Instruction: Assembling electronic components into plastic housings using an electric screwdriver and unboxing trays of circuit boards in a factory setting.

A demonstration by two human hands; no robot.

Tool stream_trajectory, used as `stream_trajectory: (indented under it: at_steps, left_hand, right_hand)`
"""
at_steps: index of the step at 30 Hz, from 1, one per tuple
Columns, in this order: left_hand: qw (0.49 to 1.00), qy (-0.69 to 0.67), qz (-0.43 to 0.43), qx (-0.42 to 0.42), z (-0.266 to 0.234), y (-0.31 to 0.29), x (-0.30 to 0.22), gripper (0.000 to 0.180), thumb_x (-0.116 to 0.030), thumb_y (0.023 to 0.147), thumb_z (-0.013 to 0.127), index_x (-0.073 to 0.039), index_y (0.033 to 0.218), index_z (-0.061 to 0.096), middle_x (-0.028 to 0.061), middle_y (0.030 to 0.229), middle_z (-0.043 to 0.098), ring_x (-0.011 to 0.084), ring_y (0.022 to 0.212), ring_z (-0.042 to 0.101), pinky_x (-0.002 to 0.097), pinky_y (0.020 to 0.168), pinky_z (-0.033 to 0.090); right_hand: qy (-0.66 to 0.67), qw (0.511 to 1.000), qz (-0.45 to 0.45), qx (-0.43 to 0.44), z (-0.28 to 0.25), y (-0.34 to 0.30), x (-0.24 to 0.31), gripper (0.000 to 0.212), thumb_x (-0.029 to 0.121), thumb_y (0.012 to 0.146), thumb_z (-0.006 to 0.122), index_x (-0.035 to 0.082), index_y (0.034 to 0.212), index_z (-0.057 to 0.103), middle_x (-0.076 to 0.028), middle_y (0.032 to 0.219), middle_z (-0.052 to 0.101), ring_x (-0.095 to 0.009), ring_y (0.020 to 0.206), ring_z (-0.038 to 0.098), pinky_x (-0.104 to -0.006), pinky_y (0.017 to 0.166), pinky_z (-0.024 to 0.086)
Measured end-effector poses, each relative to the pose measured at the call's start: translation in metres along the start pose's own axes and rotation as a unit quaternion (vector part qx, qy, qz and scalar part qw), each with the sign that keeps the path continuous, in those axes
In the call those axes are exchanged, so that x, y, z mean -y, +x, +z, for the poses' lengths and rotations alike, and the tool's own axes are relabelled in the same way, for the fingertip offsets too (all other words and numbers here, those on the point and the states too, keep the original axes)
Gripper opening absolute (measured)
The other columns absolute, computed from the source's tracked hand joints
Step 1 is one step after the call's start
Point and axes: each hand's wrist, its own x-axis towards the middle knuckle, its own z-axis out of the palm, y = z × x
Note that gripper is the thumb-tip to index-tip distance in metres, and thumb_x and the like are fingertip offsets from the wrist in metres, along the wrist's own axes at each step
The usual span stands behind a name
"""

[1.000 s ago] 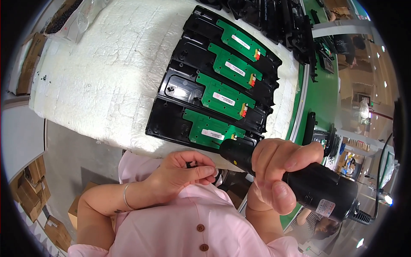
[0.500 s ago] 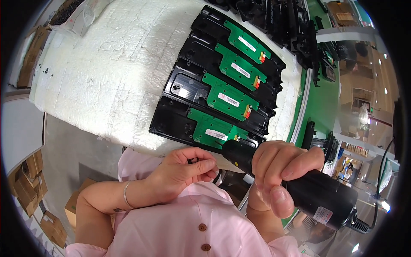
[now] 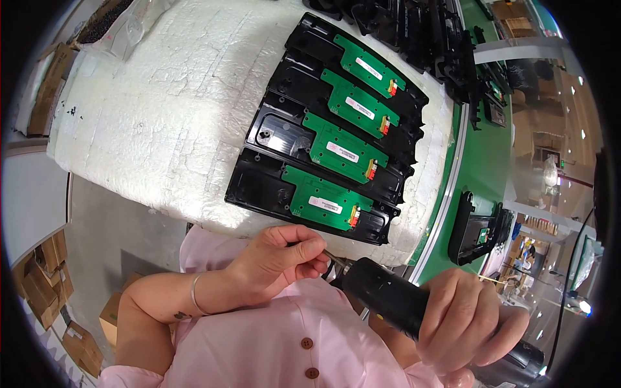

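My right hand [image 3: 469, 323] is wrapped round a black electric screwdriver [image 3: 385, 294], held at a slant in front of my body. Its thin metal bit [image 3: 336, 260] reaches the fingertips of my left hand [image 3: 277, 262], which are pinched together; what they hold is too small and hidden to make out. Just beyond both hands lies a row of several long black plastic housings [image 3: 259, 184]. Each carries a green circuit board [image 3: 304, 208] with a white label and a red and white connector [image 3: 354, 217]. Both hands are apart from the housings.
The housings rest on a bench padded with white wrapped foam [image 3: 162, 110]. More black plastic parts [image 3: 414, 32] are piled at the far right, beside a green surface [image 3: 488, 142] bearing another black housing [image 3: 479, 229]. A clear bag of small black pieces [image 3: 119, 32] sits far left.
The screwdriver has come off the nearest board and moved right and toward me, its bit now at my left fingertips. My left hand has barely moved; the nearest board's connector is uncovered.
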Motion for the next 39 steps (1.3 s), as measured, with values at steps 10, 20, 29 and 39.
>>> stream_trajectory:
  at_steps: [10, 20, 29, 39]
  left_hand:
    - [0.999, -0.025, -0.026, 0.01, 0.002, -0.005, 0.0, 0.031, -0.02, 0.09, 0.042, 0.003, 0.111, 0.044, 0.014, 0.106, 0.052, 0.022, 0.097, 0.052, 0.0319, 0.089, 0.041]
    - [0.996, 0.07, -0.039, 0.037, -0.002, -0.017, -0.01, 0.024, -0.018, 0.093, 0.033, 0.0, 0.104, 0.045, 0.0179, 0.101, 0.055, 0.0253, 0.096, 0.056, 0.0332, 0.083, 0.045]
    - [0.982, 0.187, -0.022, -0.004, -0.006, -0.019, -0.016, 0.019, -0.018, 0.086, 0.052, 0.001, 0.088, 0.058, 0.0073, 0.079, 0.06, 0.0106, 0.075, 0.058, 0.022, 0.066, 0.048]
    - [0.988, 0.141, 0.057, -0.036, -0.005, -0.016, -0.011, 0.015, -0.012, 0.081, 0.059, 0.0, 0.09, 0.06, 0.0057, 0.079, 0.06, 0.0085, 0.069, 0.054, 0.0198, 0.063, 0.046]
  right_hand:
    - [-0.077, 0.99, 0.088, -0.072, 0.008, 0.007, -0.035, 0.028, 0.002, 0.068, 0.063, 0.006, 0.085, 0.042, -0.004, 0.057, 0.051, -0.017, 0.044, 0.05, -0.0302, 0.044, 0.041]
    - [-0.109, 0.984, 0.114, -0.078, 0.012, 0.008, -0.047, 0.026, 0.003, 0.068, 0.062, 0.006, 0.085, 0.042, -0.004, 0.057, 0.051, -0.017, 0.045, 0.05, -0.0308, 0.046, 0.042]
    - [-0.086, 0.988, 0.116, -0.044, 0.017, 0.014, -0.056, 0.025, -0.003, 0.065, 0.063, 0.002, 0.083, 0.047, -0.007, 0.058, 0.052, -0.019, 0.047, 0.052, -0.0324, 0.047, 0.045]
    - [-0.089, 0.988, 0.12, -0.047, 0.013, 0.02, -0.056, 0.025, -0.003, 0.065, 0.063, 0.003, 0.081, 0.044, -0.006, 0.056, 0.051, -0.018, 0.045, 0.05, -0.031, 0.043, 0.043]
